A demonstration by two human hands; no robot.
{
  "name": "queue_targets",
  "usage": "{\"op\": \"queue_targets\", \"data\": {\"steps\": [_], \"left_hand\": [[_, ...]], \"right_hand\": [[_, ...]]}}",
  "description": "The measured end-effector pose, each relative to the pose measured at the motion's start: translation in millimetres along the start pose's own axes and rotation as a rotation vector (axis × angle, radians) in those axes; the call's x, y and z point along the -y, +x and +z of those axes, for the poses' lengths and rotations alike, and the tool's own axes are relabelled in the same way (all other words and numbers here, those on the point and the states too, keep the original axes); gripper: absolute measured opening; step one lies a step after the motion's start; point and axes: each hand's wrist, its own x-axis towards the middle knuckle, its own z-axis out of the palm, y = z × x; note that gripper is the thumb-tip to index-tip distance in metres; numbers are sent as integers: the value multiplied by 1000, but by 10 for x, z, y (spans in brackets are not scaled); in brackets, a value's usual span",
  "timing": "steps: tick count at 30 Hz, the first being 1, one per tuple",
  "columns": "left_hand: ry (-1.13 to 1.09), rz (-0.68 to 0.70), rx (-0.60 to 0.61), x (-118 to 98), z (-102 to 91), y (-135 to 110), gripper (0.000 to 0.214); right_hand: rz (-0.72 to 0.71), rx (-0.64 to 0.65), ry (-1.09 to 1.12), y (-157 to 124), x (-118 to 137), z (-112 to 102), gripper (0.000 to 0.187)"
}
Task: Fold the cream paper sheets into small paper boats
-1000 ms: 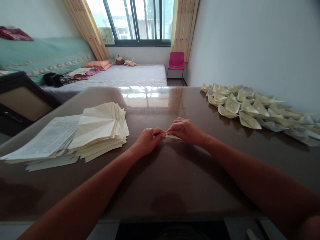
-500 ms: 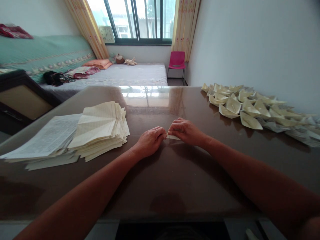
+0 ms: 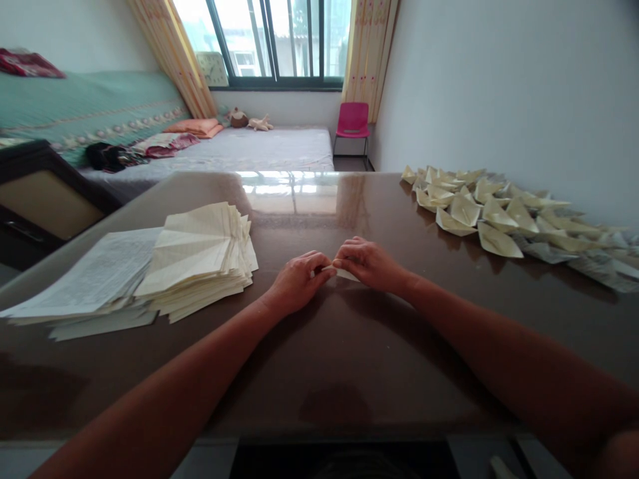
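Over the middle of the glossy brown table point(image 3: 319, 359), a small folded piece of cream paper point(image 3: 345, 273) is held between my two hands. My left hand point(image 3: 301, 279) pinches its left end between thumb and fingers. From the other side my right hand point(image 3: 368, 261) is closed on it, thumb in front and fingers curled behind. Most of the paper is hidden by my fingers, so its full shape cannot be made out. The fingertips of both hands almost meet.
Left of my hands lies a stack of cream lined sheets point(image 3: 192, 249), overlapping printed white sheets point(image 3: 94, 276). Many folded paper boats point(image 3: 499, 243) crowd the table's right side by the wall. Beyond the table are a bed point(image 3: 279, 146) and a pink chair point(image 3: 353, 120).
My left thumb and fingers have shifted slightly on the paper, and a gap now shows between them. My right hand has barely moved.
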Motion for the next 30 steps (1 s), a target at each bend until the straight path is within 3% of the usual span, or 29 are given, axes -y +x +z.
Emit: {"op": "queue_targets", "data": {"steps": [6, 12, 17, 24, 30], "left_hand": [[-29, -37, -47, -13, -36, 15, 23], [-96, -191, -177, -13, -70, 42, 29], [-104, -189, -164, -32, -72, 45, 30], [-55, -155, -147, -35, -86, 30, 27], [-15, -151, -127, -13, -84, 19, 29]], "right_hand": [[-10, 5, 51, 14, -20, 20, 25], [-20, -134, -224, -22, -9, 14, 39], [-85, -60, -287, -61, 20, 43, 59], [-95, 25, -60, -47, -64, 74, 51], [-90, 66, -39, -36, -80, 66, 50]]}}
